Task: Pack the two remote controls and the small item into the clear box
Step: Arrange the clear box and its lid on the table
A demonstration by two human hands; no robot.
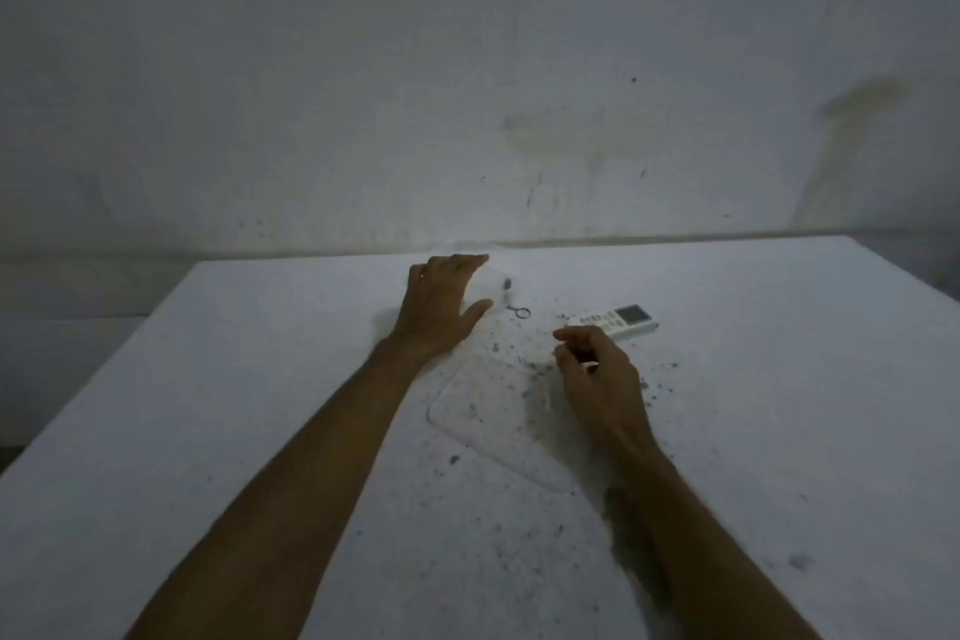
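A clear box (497, 282) stands near the table's far edge, faint against the white top. My left hand (441, 304) wraps its left side, fingers over the top and thumb at the front. A small dark item (507, 283) shows at the box, and its metal ring (521, 312) lies just in front. One white remote control (621, 320) with a grey screen lies flat to the right. My right hand (597, 374) hovers just in front of the remote, fingers loosely curled, with nothing seen in it. No second remote is visible.
A flat clear lid (493, 424) lies on the white table (260, 405) between my forearms. Dark specks are scattered around it. A stained wall rises right behind the table's far edge (675, 240).
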